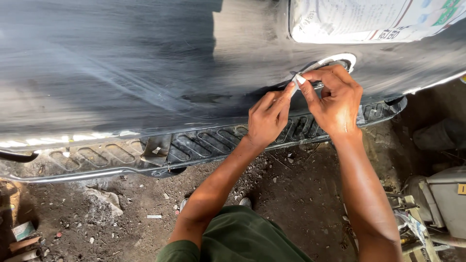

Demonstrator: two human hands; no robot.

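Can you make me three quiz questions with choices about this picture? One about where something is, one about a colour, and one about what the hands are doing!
1. Where is the ribbed step bar?
A. under the panel
B. above it
C. on the sack

2. What colour is the car panel?
A. red
B. dark grey
C. yellow

3. What are the two hands doing?
A. hanging free
B. pinching a small white strip
C. holding a hammer

Answers: 1 A, it runs below the panel's edge. 2 B, it looks dull dark grey. 3 B, left hand and right hand meet on the white strip.
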